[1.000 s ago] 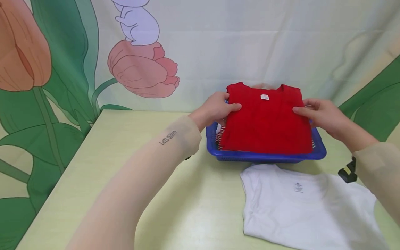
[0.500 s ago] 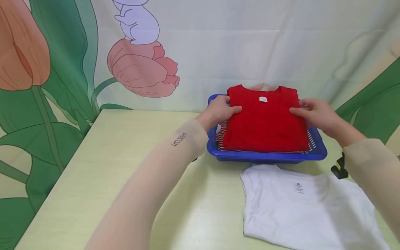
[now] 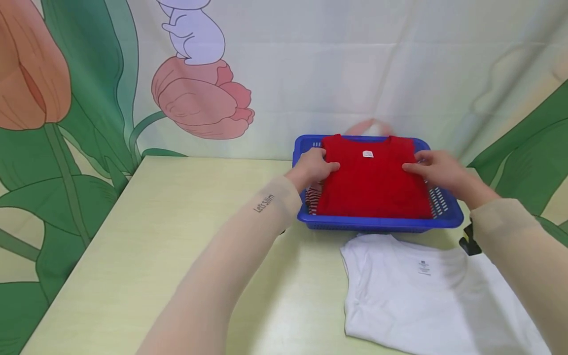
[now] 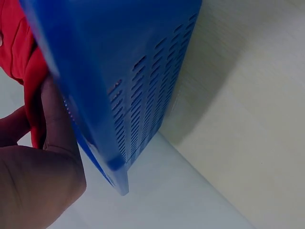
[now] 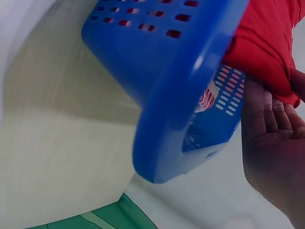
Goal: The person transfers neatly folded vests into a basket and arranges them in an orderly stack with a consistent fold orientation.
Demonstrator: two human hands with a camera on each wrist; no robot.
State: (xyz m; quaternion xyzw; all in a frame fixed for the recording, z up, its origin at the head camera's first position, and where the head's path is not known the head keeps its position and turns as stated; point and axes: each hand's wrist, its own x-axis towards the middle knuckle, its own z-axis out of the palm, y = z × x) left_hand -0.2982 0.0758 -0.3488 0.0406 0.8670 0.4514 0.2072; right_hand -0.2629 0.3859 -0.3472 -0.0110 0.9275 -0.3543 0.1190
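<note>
A folded red shirt (image 3: pixel 374 182) with a white neck label lies in the blue plastic basket (image 3: pixel 381 223), over red-and-white striped cloth (image 3: pixel 313 197). My left hand (image 3: pixel 312 166) pinches the shirt's left edge, thumb on top and fingers beneath. On the opposite edge my right hand (image 3: pixel 441 172) holds it the same way. In the left wrist view the red fabric (image 4: pixel 35 90) is folded between thumb and fingers beside the basket rim. The right wrist view shows the fingers (image 5: pixel 281 117) under the red cloth (image 5: pixel 264 47), near the rim.
A white shirt (image 3: pixel 412 296) is spread on the pale table (image 3: pixel 191 236) just in front of the basket. Behind the basket hangs a light curtain (image 3: pixel 310 74) printed with tulips and a rabbit figure.
Both hands have lowered the red shirt down into the basket, and it now sits below the back rim's level. My right hand has shifted slightly left. The white shirt stays put.
</note>
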